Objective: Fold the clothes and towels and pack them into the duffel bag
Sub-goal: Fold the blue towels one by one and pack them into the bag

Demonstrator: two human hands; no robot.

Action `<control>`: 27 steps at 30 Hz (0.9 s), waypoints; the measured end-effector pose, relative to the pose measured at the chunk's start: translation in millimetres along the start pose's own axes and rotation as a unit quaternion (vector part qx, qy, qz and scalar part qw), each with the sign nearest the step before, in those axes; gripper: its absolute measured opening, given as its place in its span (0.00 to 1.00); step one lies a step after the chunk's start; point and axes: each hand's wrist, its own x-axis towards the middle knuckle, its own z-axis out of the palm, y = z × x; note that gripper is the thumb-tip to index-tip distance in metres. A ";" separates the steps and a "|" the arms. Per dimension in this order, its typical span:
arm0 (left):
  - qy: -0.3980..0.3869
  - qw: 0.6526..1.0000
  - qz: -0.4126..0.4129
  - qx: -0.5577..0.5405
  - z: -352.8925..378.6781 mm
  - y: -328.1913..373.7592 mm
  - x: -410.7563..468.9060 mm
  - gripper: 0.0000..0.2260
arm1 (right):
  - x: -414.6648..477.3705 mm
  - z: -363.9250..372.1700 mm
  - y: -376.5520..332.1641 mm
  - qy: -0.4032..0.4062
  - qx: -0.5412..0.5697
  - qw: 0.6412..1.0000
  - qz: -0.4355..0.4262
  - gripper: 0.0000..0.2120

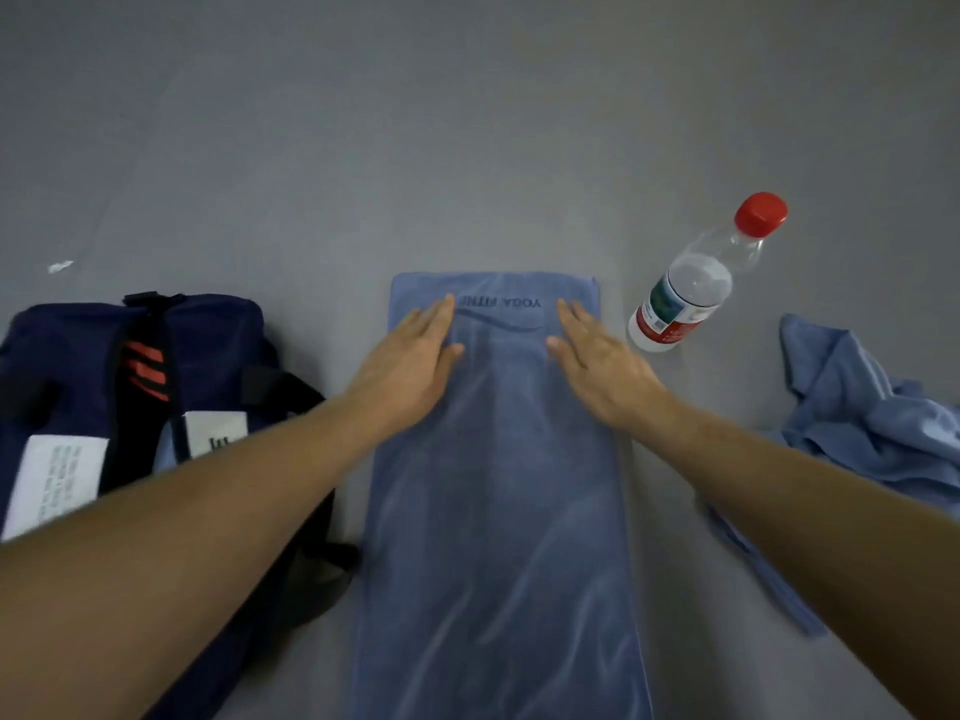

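A long blue towel with dark printed lettering near its far end lies flat on the grey floor, running from my body outward. My left hand presses flat on the towel's far left part, fingers straight. My right hand lies flat on its far right part, fingers straight too. A navy duffel bag with red stripes and white labels sits to the left, partly behind my left forearm. A crumpled blue cloth lies at the right edge.
A clear water bottle with a red cap lies on the floor just right of the towel's far corner. A small white scrap sits on the floor far left. Grey floor stretches beyond the towel.
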 end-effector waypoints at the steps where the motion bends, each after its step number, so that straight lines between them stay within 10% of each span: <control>1: -0.019 1.000 -0.009 0.021 3.3 -9.0 17.5 0.28 | 14.9 4.5 0.0 0.005 0.008 1.000 0.010 0.29; 11: -0.079 0.986 -0.020 0.145 17.3 -63.1 89.8 0.27 | 77.4 37.8 41.7 0.001 -0.226 0.974 -0.025 0.36; 18: 0.069 0.991 -0.071 0.089 -1.6 -66.9 115.2 0.18 | 109.9 23.0 44.9 0.037 -0.223 0.971 -0.074 0.35; 27: 0.038 0.979 -0.196 -0.035 -11.3 -69.6 130.8 0.09 | 127.3 12.7 40.9 0.124 -0.158 0.976 -0.079 0.24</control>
